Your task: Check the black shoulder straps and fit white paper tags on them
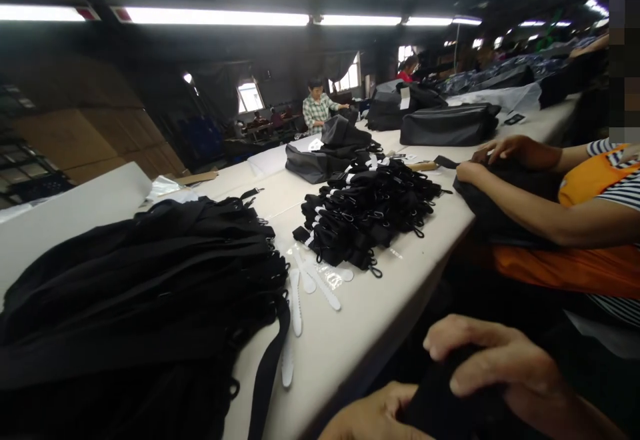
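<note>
Surface: one, pale, stretching from our left side away to the upper right.
People: three we make out clearly: a neighbour in orange handling dark fabric, a person in checks across the surface, a person in red farther back.
Left pile: one heap of black straps, too tangled for us to count; one loose strap trails at its right.
Bags: at least three, dark.
Hook pile: one heap of black straps with hooks, in front of the bags; number hidden.
Cloth: one black piece, bottom right, just off the surface's near edge.
Hands: two of ours; left grip and right grip both grasp the cloth. We judge the step as working it by hand; the next move seems to call for a steady two-handed hold.
White strips: about five, between the piles.
</note>
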{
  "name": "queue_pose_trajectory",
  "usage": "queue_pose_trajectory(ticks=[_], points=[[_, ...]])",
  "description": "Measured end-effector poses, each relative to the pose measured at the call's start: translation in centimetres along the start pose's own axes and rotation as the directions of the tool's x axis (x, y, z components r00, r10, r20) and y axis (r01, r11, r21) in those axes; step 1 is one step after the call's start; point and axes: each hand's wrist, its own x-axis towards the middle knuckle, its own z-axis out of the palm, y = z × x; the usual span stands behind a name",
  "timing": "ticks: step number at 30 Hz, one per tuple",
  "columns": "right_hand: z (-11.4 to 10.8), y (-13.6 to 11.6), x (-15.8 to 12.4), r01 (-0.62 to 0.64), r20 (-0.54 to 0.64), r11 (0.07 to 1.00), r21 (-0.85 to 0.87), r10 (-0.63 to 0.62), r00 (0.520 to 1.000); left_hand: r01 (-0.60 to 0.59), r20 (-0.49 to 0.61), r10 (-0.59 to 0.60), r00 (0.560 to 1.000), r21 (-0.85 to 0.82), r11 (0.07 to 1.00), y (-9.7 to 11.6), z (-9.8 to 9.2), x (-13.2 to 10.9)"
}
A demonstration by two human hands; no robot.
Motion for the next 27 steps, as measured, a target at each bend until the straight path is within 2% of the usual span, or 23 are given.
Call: queue_pose_trajectory(ticks=[1,2,3,4,5,6,8,10,13,15,17,19,21,22,24,27], points=[[0.0,0.7,0.1,-0.058,-0.150,0.998,0.033,0.062,0.987,-0.022,0.007,0.023,1.000,-0.062,0.998,0.6,0.4,0.0],[0.1,1.3,0.4,-0.133,-0.290,0.986,0.104,0.158,0.944,-0.051,-0.002,0.051,0.999,-0.109,0.993,1.4,0.7,0.0],[0.3,1.8,0.7,-0.201,-0.389,0.954,0.223,0.276,0.879,-0.088,-0.036,0.084,0.996,-0.112,0.990,2.3,1.1,0.1],[0.6,2.4,1.1,-0.239,-0.430,0.894,0.378,0.399,0.810,-0.128,-0.088,0.122,0.989,-0.067,0.990,3.2,1.3,0.1],[1.0,2.8,1.6,-0.245,-0.403,0.800,0.548,0.509,0.760,-0.167,-0.148,0.169,0.975,0.023,0.986,4.0,1.5,0.2],[1.4,3.3,2.0,-0.234,-0.326,0.679,0.696,0.588,0.740,-0.197,-0.200,0.222,0.954,0.134,0.971,4.7,1.6,0.3],[2.2,4.1,2.6,-0.194,-0.154,0.437,0.878,0.642,0.751,-0.216,-0.257,0.300,0.919,0.308,0.926,5.6,1.6,0.5],[2.7,4.6,2.9,-0.132,-0.091,0.307,0.943,0.616,0.782,-0.192,-0.275,0.297,0.914,0.351,0.917,5.9,1.3,0.6],[2.9,4.9,3.3,-0.011,-0.176,0.307,0.952,0.574,0.799,-0.156,-0.283,0.287,0.915,0.406,0.900,6.2,0.9,0.7],[2.8,4.9,3.8,0.027,-0.211,0.296,0.955,0.611,0.763,-0.149,-0.272,0.348,0.897,0.555,0.818,6.5,0.8,0.9],[2.7,5.0,4.4,0.056,-0.216,0.249,0.967,0.680,0.701,-0.088,-0.257,0.420,0.870,0.759,0.645,6.8,0.7,1.3],[2.7,5.3,5.0,0.103,-0.226,0.210,0.972,0.722,0.654,0.064,-0.262,0.446,0.856,0.910,0.410,6.8,0.7,2.0],[2.9,5.8,5.5,0.140,-0.231,0.184,0.973,0.731,0.643,0.223,-0.293,0.443,0.847,0.953,0.204,6.3,0.7,2.9],[3.0,6.0,5.6,0.151,-0.235,0.181,0.972,0.727,0.645,0.278,-0.310,0.444,0.840,0.951,0.139,6.0,0.6,3.3],[3.5,6.4,5.6,0.145,-0.249,0.205,0.968,0.716,0.653,0.312,-0.322,0.465,0.825,0.945,0.100,5.1,0.3,3.6],[4.3,6.4,5.3,0.100,-0.273,0.280,0.955,0.696,0.664,0.199,-0.279,0.499,0.820,0.958,0.209,4.4,-0.5,2.8]])
